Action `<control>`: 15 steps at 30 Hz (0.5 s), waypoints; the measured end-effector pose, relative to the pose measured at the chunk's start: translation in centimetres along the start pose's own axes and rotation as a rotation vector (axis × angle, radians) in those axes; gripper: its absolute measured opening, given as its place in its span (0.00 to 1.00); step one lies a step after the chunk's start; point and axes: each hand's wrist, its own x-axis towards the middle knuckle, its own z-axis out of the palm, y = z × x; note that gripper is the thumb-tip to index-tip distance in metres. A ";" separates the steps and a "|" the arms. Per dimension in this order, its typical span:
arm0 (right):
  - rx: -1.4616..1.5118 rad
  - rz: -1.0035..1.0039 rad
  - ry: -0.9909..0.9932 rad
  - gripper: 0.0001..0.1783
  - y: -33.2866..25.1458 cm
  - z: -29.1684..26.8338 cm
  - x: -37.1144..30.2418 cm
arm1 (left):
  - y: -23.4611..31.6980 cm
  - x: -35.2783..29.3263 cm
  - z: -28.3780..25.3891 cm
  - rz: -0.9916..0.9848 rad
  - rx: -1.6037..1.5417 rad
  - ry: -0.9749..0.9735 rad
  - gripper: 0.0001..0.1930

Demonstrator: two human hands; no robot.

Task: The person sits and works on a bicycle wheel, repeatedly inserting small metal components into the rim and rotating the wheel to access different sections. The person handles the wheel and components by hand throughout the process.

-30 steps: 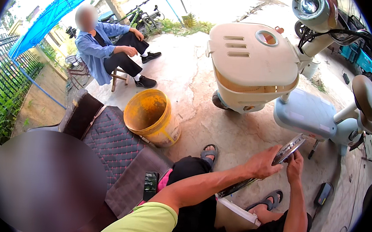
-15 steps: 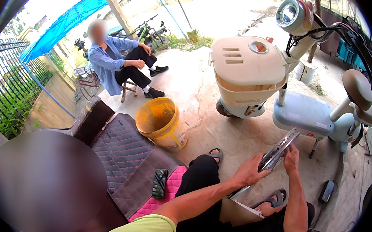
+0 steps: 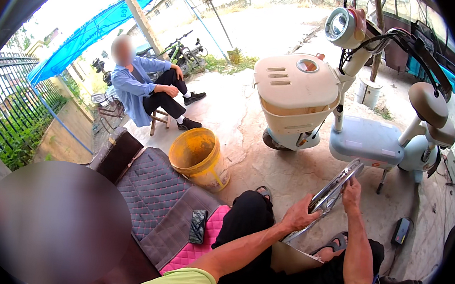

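Note:
Between my knees I hold a long, flat, shiny silver metal piece, seen nearly edge-on and tilted up toward the right. Its exact kind does not show. My left hand is closed on its left side. My right hand grips the opposite side near the upper end, partly hiding that edge. Below the hands, a pale board-like piece shows between my legs, mostly covered by my arms and trousers.
A beige electric scooter with a front basket stands ahead. A yellow bucket sits beside the quilted seat, which bears a dark phone. A seated person is beyond. A black charger lies at right.
The metal piece has turned slightly in my hands and shows more of its inner face. Both hands still hold it. The whole view has shifted slightly.

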 end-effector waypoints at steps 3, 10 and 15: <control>0.009 0.014 0.045 0.12 -0.1 0.3 -0.3 | -0.1 -0.1 0.0 0.002 -0.015 0.000 0.29; 0.052 -0.006 0.046 0.11 -0.7 0.6 -0.3 | -0.5 -1.0 -0.3 -0.013 0.000 -0.018 0.31; 0.005 -0.003 0.060 0.13 -1.5 0.6 -0.9 | -1.8 -3.8 -1.7 0.025 0.041 0.064 0.36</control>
